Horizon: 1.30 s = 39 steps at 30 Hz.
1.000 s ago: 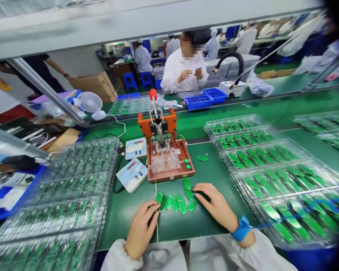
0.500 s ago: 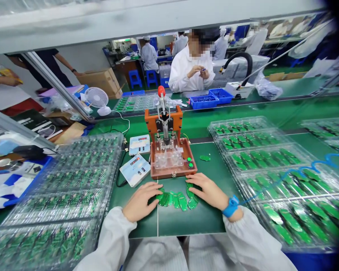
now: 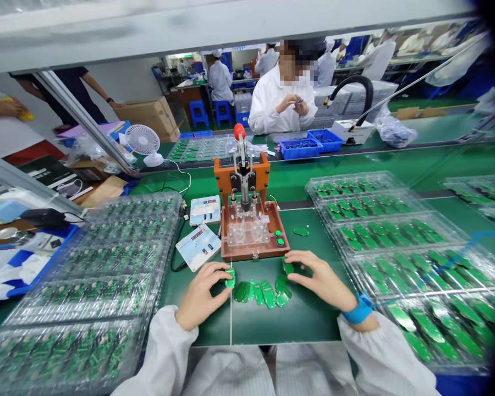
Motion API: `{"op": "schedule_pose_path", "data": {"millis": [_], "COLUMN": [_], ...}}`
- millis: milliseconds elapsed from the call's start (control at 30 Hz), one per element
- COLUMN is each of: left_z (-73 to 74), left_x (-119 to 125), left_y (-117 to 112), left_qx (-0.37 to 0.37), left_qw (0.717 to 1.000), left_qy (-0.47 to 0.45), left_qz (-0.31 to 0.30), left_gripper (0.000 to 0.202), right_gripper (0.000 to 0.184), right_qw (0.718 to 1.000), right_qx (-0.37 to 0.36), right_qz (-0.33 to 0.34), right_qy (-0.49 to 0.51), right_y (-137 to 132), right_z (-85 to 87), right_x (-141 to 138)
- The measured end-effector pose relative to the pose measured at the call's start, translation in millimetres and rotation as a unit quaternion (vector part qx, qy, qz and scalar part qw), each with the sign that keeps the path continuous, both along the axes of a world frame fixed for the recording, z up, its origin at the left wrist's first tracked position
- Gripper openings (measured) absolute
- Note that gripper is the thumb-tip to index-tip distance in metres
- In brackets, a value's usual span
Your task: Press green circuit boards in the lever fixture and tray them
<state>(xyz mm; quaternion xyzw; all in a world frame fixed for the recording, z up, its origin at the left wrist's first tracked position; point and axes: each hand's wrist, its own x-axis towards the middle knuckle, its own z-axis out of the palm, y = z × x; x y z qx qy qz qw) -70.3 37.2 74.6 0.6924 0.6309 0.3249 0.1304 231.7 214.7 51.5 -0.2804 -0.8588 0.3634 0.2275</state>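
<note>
Left hand (image 3: pixel 202 297) pinches a green circuit board (image 3: pixel 230 278); right hand (image 3: pixel 322 280), fingers curled over another board (image 3: pixel 287 267), grip unclear; a slip could scatter the loose pile (image 3: pixel 259 294) at 12 o'clock.

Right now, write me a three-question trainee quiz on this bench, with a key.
1. Which hand has the blue wrist strap on its wrist?
2. True or false: the left hand is touching a green circuit board.
3. What stands directly beyond the loose green boards? A: a desk fan. B: an orange-framed press. C: a blue bin.

Key: 1. The right hand. 2. True. 3. B.
</note>
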Motion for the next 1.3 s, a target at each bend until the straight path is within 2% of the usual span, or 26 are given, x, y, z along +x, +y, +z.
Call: {"op": "schedule_pose_path", "data": {"millis": [100, 200, 333, 433, 700, 867, 967, 1133, 1300], "left_z": [17.3, 26.6, 24.6, 20.9, 22.2, 14.1, 6.2, -7.4, -22.4], "left_x": [0, -5, -14, -17, -15, -15, -9, 13, 33], "left_y": [17, 52, 95, 107, 106, 103, 93, 67, 49], "left_qx": [0.055, 0.104, 0.117, 0.102, 0.094, 0.097, 0.127, 0.206, 0.235], "left_qw": [0.998, 0.994, 0.993, 0.995, 0.994, 0.994, 0.991, 0.975, 0.969], "left_qy": [-0.030, -0.022, 0.006, 0.024, 0.059, 0.041, 0.048, 0.040, 0.082], "left_qz": [0.021, 0.023, 0.007, -0.006, 0.002, 0.000, 0.014, 0.076, 0.003], "left_gripper": [0.013, 0.014, 0.016, 0.016, 0.013, 0.011, 0.017, 0.026, 0.022], "right_gripper": [0.026, 0.022, 0.021, 0.026, 0.022, 0.019, 0.023, 0.026, 0.029], "right_qw": [0.999, 0.994, 0.989, 0.987, 0.984, 0.983, 0.981, 0.981, 0.982], "right_qx": [0.023, 0.092, 0.124, 0.133, 0.144, 0.157, 0.168, 0.178, 0.178], "right_qz": [-0.016, 0.009, 0.050, 0.065, 0.082, 0.076, 0.068, 0.053, 0.051], "right_qy": [0.047, 0.065, 0.065, 0.061, 0.057, 0.063, 0.066, 0.060, 0.049], "right_y": [9, 26, 49, 58, 60, 57, 52, 46, 48], "right_z": [24.8, 39.8, 38.6, 32.9, 29.6, 23.2, 19.8, 17.7, 17.9], "right_x": [-18, -53, -94, -104, -104, -102, -99, -95, -95]}}
